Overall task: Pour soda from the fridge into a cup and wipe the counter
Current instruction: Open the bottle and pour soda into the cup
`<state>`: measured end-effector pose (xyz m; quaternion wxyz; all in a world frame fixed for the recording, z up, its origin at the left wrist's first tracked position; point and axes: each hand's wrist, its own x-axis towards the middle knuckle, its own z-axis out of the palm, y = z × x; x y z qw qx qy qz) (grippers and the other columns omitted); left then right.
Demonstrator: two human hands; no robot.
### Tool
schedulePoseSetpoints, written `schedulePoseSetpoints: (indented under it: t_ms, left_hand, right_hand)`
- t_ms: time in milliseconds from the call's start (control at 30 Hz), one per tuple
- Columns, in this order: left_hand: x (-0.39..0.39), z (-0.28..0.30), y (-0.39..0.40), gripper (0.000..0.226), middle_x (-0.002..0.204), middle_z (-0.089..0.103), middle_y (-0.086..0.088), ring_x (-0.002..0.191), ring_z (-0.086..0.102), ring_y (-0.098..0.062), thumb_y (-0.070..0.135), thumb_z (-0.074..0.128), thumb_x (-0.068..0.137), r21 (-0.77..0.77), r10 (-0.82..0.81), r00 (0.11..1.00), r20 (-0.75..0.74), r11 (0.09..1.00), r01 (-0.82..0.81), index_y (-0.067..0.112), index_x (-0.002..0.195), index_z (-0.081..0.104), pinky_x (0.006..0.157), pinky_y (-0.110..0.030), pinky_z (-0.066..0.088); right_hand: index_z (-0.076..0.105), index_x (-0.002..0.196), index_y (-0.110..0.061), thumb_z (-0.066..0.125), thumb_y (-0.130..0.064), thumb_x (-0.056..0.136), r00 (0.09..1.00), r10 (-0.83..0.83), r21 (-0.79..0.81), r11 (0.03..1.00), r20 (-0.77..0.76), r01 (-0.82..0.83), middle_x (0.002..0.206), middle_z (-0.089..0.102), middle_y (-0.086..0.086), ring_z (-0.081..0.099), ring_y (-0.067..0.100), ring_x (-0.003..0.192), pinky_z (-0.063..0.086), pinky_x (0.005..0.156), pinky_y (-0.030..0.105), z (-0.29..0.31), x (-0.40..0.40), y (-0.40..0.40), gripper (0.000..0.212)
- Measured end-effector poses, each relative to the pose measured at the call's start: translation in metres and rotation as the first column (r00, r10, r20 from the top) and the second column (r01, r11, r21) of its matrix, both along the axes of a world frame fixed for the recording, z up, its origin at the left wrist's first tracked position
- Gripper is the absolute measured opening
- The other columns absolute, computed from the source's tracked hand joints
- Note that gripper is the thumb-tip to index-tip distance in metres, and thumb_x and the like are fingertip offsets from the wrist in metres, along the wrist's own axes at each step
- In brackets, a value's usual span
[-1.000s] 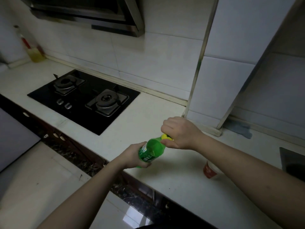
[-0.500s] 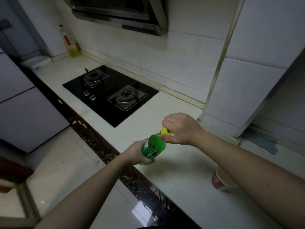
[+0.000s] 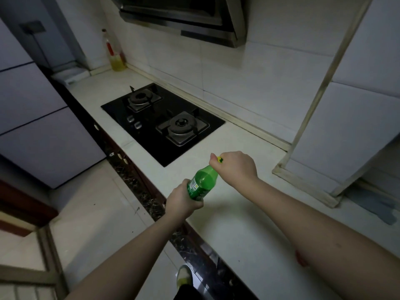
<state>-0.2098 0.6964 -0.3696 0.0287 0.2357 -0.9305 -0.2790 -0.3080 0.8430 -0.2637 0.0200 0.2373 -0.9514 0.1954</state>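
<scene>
One oil bottle [image 3: 114,53] in the far corner, one hob [image 3: 162,122] with two burners. One green soda bottle [image 3: 202,182] tilted over the counter [image 3: 238,224] edge — left hand [image 3: 183,201] wrapped round its body, right hand [image 3: 236,166] pinching the yellow cap [image 3: 220,159]. One cloth [image 3: 376,207] far right.

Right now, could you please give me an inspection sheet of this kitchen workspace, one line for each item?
Surface: pale counter, bare where the hands work.
Job's things: green soda bottle tilted, held above the counter edge; yellow cap at its neck; cup, only a red edge showing behind the right forearm; grey cloth lying by the wall.
Clutter: oil bottle in the far corner.
Hands: left hand grips the bottle's body; right hand grips the cap.
Cables: nothing seen.
Surroundings: black gas hob, range hood above it, tiled wall.
</scene>
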Motion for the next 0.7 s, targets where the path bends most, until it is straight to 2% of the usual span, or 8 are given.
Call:
schedulePoseSetpoints:
  t_ms: [133,267,367,400,533,700]
  left_hand:
    - [-0.017,-0.016,-0.033,0.057,0.093,0.065,0.008,0.087,0.063,-0.016,0.039,0.082,0.063,0.215,-0.030,0.999,-0.022,0.976,0.034,0.024,0.110,0.053,0.073,-0.032,0.052]
    - [-0.041,-0.033,-0.066,0.056,0.093,0.068,0.009,0.087,0.065,-0.010,0.040,0.084,0.057,0.383,-0.037,0.997,-0.069,0.922,0.060,0.027,0.105,0.059,0.077,-0.035,0.055]
    - [-0.058,-0.041,-0.088,0.056,0.095,0.067,0.012,0.088,0.063,-0.007,0.030,0.086,0.062,0.453,-0.066,0.995,-0.078,0.887,0.095,0.030,0.110,0.058,0.072,-0.021,0.050]
    - [-0.064,-0.044,-0.095,0.058,0.097,0.067,0.012,0.090,0.063,-0.006,0.030,0.086,0.062,0.466,-0.080,0.994,-0.079,0.878,0.108,0.031,0.113,0.057,0.073,-0.020,0.049]
    - [-0.089,-0.061,-0.125,0.066,0.100,0.067,0.016,0.094,0.063,-0.004,0.037,0.087,0.059,0.505,-0.131,0.989,-0.061,0.851,0.144,0.035,0.117,0.056,0.078,-0.025,0.052]
    - [-0.116,-0.079,-0.149,0.070,0.103,0.070,0.016,0.096,0.065,-0.003,0.038,0.088,0.057,0.573,-0.149,0.987,-0.060,0.804,0.156,0.042,0.119,0.055,0.083,-0.037,0.057]
  right_hand:
    - [0.045,0.072,-0.017,0.033,-0.067,0.091,0.994,0.065,0.015,0.998,-0.091,-0.064,0.070,0.049,0.000,0.047,0.025,0.063,0.031,0.053,0.032,-0.007,-0.004,-0.034,0.055]
    - [0.045,0.094,-0.018,0.041,-0.060,0.092,0.991,0.127,-0.059,0.990,-0.030,-0.128,0.091,0.052,0.000,0.048,0.021,0.069,0.032,0.059,0.031,-0.016,-0.013,-0.071,0.043]
    - [0.045,0.097,-0.021,0.048,-0.056,0.091,0.991,0.128,-0.135,0.983,0.027,-0.124,0.098,0.054,-0.003,0.050,0.017,0.072,0.033,0.061,0.030,-0.025,-0.025,-0.095,0.036]
    - [0.046,0.097,-0.022,0.049,-0.057,0.090,0.992,0.120,-0.157,0.981,0.048,-0.111,0.099,0.055,-0.003,0.053,0.016,0.074,0.035,0.061,0.031,-0.029,-0.030,-0.103,0.036]
    - [0.053,0.104,-0.025,0.055,-0.057,0.086,0.985,0.101,-0.212,0.975,0.137,-0.070,0.100,0.063,-0.008,0.061,0.013,0.090,0.049,0.074,0.033,-0.047,-0.046,-0.129,0.036]
    - [0.060,0.115,-0.022,0.072,-0.035,0.081,0.952,0.080,-0.484,0.872,0.295,0.076,0.109,0.064,-0.009,0.059,0.004,0.098,0.052,0.087,0.030,-0.072,-0.056,-0.152,0.039]
